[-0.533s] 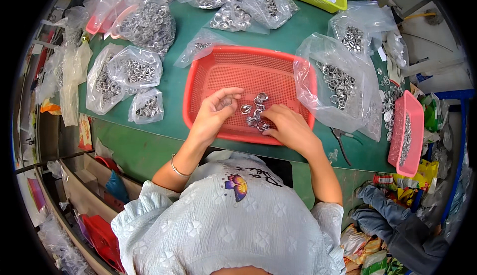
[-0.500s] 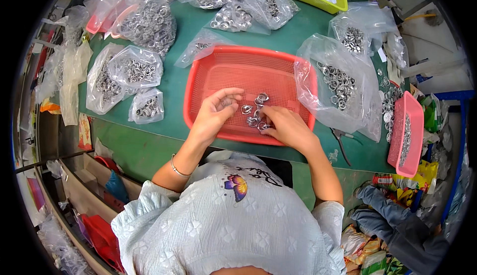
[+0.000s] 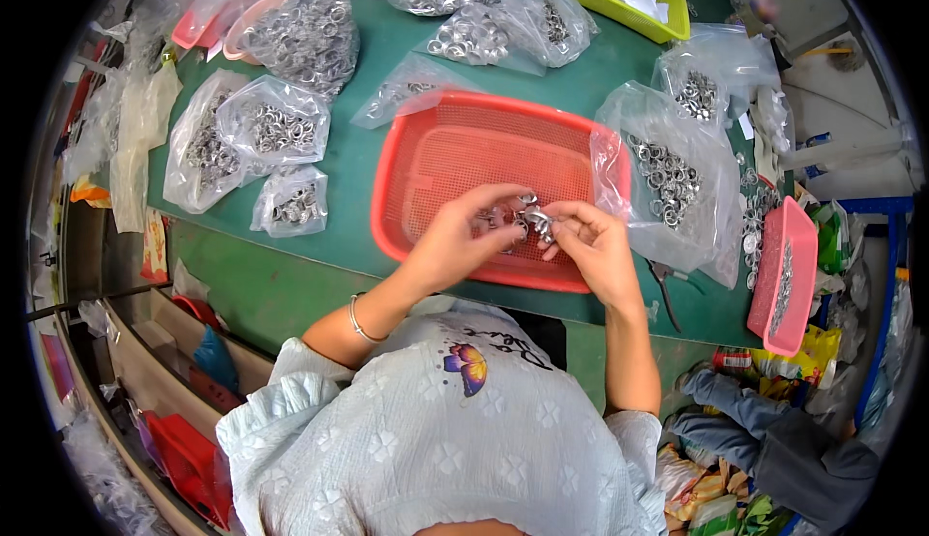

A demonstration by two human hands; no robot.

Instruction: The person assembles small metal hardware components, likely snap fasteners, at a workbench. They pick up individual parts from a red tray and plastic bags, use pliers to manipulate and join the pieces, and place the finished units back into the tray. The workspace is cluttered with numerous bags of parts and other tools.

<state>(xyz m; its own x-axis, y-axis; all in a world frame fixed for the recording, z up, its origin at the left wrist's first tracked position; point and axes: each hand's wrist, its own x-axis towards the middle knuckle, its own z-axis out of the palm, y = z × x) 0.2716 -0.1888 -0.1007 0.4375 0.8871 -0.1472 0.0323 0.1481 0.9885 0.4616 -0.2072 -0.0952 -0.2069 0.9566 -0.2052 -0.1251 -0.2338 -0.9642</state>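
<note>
Both hands are over the near part of a red mesh plastic basket (image 3: 387,183) on the green table. My right hand (image 3: 592,246) pinches silvery metal rings (image 3: 538,222) between thumb and fingertips. Close beside it, my left hand (image 3: 466,234) curls round the other side of the small cluster of rings, its thumb and fingers bent toward each other with rings between them. Some rings are partly hidden behind the left fingers. How many rings each hand has hold of cannot be made out.
Clear plastic bags of rings (image 3: 668,183) lie right of the basket, with more bags (image 3: 276,130) at left and behind. Pliers (image 3: 666,294) lie near the front edge. A pink basket (image 3: 786,275) stands far right, a yellow-green basket (image 3: 629,9) at the back.
My left hand has moved right and down to the rings, closing in beside the right hand. The right hand has turned and lifted rings from the basket floor. The view has shifted slightly.
</note>
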